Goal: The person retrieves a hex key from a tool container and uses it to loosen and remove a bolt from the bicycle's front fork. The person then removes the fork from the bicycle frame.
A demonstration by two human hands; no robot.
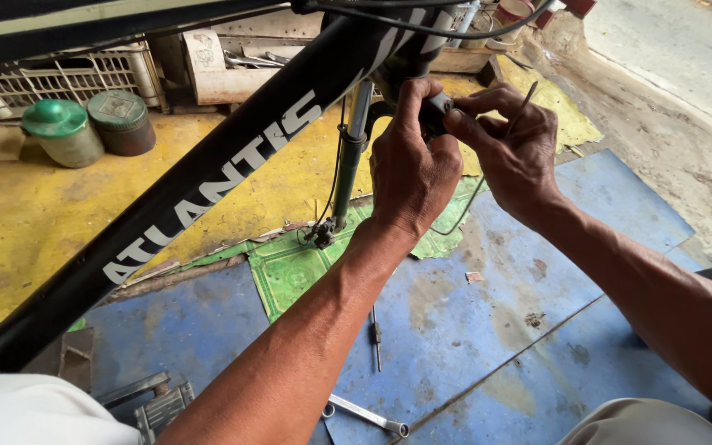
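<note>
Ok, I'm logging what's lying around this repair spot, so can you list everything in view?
Black metal bicycle frame: one, black with white lettering, slanting from lower left to top centre.
Small black part: one, black, pinched between both hands by the frame's front end.
Thin black cable: one, looping below the hands.
Round lidded tins: two, green lids, upper left on the yellow floor.
White plastic crate: one, behind the tins.
Silver spanner: one, on the blue floor sheet, bottom centre.
Thin metal tool: one, grey, on the blue sheet.
Pedal: one, dark, bottom left.
Left hand: gripping the part.
Right hand: gripping the part; also holds a thin rod.
</note>
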